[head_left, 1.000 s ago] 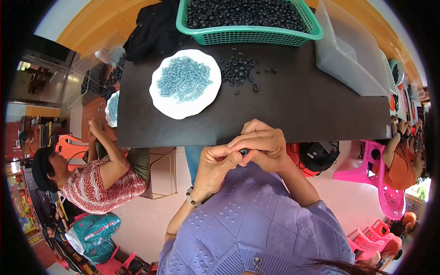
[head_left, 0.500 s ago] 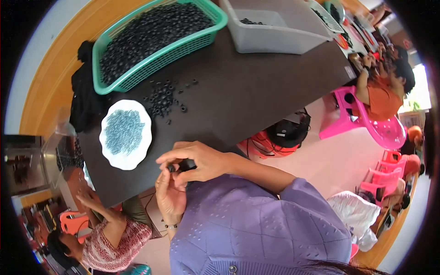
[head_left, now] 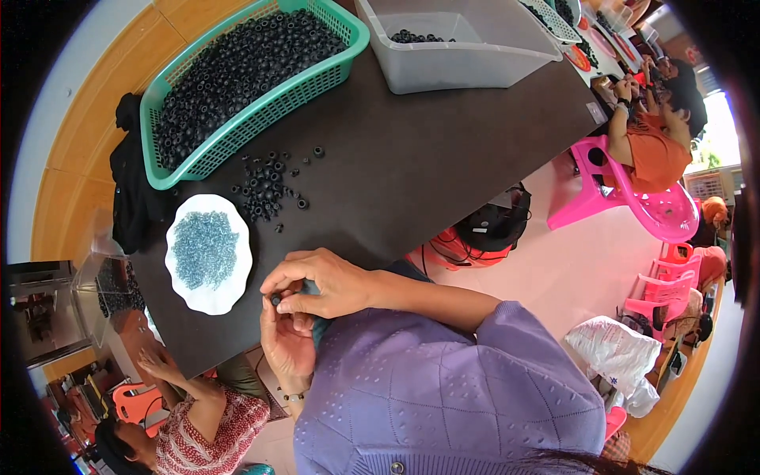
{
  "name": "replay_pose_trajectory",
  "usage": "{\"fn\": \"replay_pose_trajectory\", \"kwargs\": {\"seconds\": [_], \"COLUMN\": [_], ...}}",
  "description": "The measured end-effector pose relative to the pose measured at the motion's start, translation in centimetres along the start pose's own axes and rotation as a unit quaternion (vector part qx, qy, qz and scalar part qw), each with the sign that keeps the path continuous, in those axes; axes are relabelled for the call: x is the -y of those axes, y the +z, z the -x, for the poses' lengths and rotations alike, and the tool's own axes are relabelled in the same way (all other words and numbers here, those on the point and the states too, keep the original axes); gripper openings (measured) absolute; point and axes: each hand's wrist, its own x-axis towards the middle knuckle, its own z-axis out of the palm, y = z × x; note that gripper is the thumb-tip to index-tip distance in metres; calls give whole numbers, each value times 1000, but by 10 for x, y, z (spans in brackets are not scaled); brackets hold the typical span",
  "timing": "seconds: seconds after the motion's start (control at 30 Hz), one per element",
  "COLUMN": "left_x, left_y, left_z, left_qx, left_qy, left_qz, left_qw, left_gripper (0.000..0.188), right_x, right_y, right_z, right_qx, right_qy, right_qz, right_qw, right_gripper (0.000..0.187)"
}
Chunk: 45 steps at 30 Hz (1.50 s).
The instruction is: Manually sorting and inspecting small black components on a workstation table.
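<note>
Both hands bunched together at the near edge of the dark table (head_left: 412, 182). Right hand (head_left: 328, 283) on top, fingers curled, thumb and forefinger pinching a small black ring (head_left: 275, 299) at the fingertips. Left hand (head_left: 286, 342) tucked underneath, palm up, fingers closing toward the same ring; hard to tell whether it grips the piece or only steadies it, since the right hand covers most of it. Ring itself tiny, mostly hidden between fingertips, its shape barely readable. Bead bracelet (head_left: 291, 396) just visible at the left wrist. Purple knit sleeve (head_left: 443, 380) filling the lower frame, blocking the lap and the table edge below the hands.

On the table: white scalloped plate (head_left: 178, 265) holding a heap of small pale-blue pieces (head_left: 204, 249), just left of the hands. Loose scatter of black rings (head_left: 269, 186) beyond it. Green mesh basket (head_left: 317, 83) heaped with the same black rings, far corner cut off by the frame. Clear plastic bin (head_left: 475, 59) beside it, a few dark pieces inside, top edge cropped. Black cloth (head_left: 127, 190) draped off the table's left side.

Room: pink floor, pink plastic chairs (head_left: 633, 206) to the right, a person in orange (head_left: 653, 150) at the next table, another person in a patterned top (head_left: 202, 427) lower left, partly cut off. Black bag (head_left: 495, 226) under the table, half hidden.
</note>
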Motion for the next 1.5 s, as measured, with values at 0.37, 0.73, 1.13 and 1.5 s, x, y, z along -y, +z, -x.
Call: {"fn": "replay_pose_trajectory", "kwargs": {"seconds": [0.37,0.73,1.13,1.5], "left_x": [1,3,2,2], "left_y": [-7,-7,-10,-8], "left_z": [0,1,1,1], "left_qx": [29,32,42,23], "left_qy": [-10,13,10,-1], "left_qz": [-28,-67,-96,-96], "left_qw": [999,997,994,995], "left_gripper": [38,34,31,26], "right_x": [8,48,96,62], "right_y": [-8,-81,-175,-216], "right_z": [-9,-49,-79,-76], "right_qx": [-17,-169,-383,-406], "right_qy": [42,-69,-196,-108], "right_qz": [33,143,357,583], "right_qw": [998,973,829,695], "right_gripper": [22,15,18,23]}}
